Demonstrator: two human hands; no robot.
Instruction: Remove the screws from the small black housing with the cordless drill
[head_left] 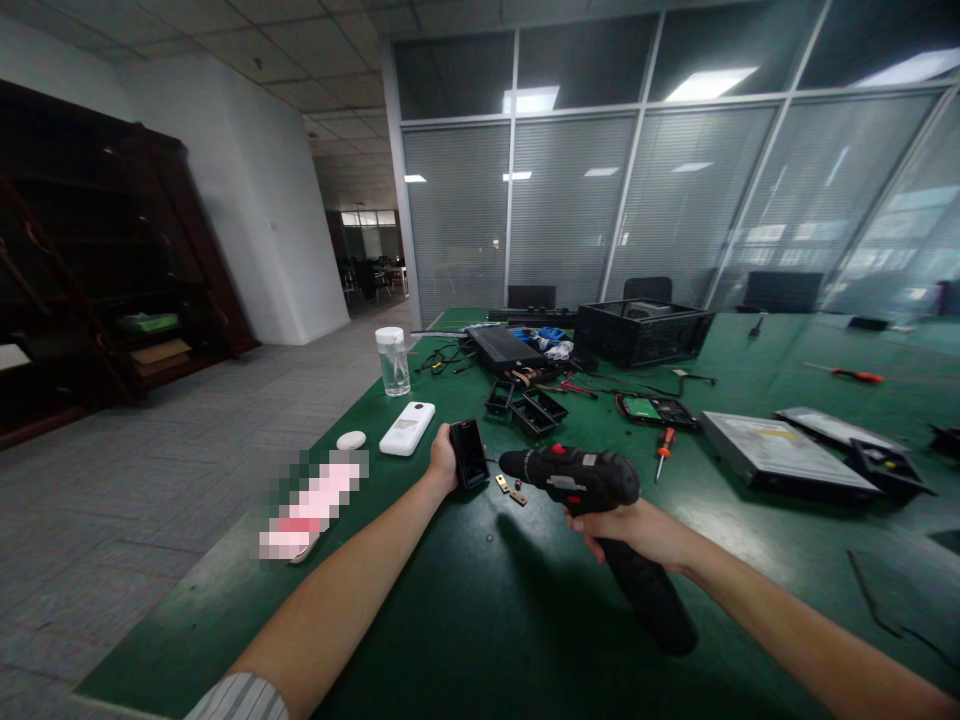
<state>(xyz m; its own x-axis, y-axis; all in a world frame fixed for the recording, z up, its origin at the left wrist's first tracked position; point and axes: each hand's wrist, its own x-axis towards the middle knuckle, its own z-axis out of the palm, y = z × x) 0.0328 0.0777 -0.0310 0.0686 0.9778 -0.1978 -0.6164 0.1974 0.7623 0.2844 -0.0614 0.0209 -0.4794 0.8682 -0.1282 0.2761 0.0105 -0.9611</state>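
My right hand (634,530) is closed round the grip of a black cordless drill (592,490) with red details. The drill's nose points left, toward the small black rectangular part (469,453) that my left hand (444,458) holds upright on the green table (465,620). Between the drill's nose and that part lie two small brass-coloured metal pieces (510,490) on the table.
Beyond my hands lie black plastic brackets (529,408), a red-handled screwdriver (664,447), a circuit board (655,410), an optical drive (780,452), an open black computer case (641,332) and cables. A white device (407,428), a white puck (351,440) and a clear bottle (393,362) stand left.
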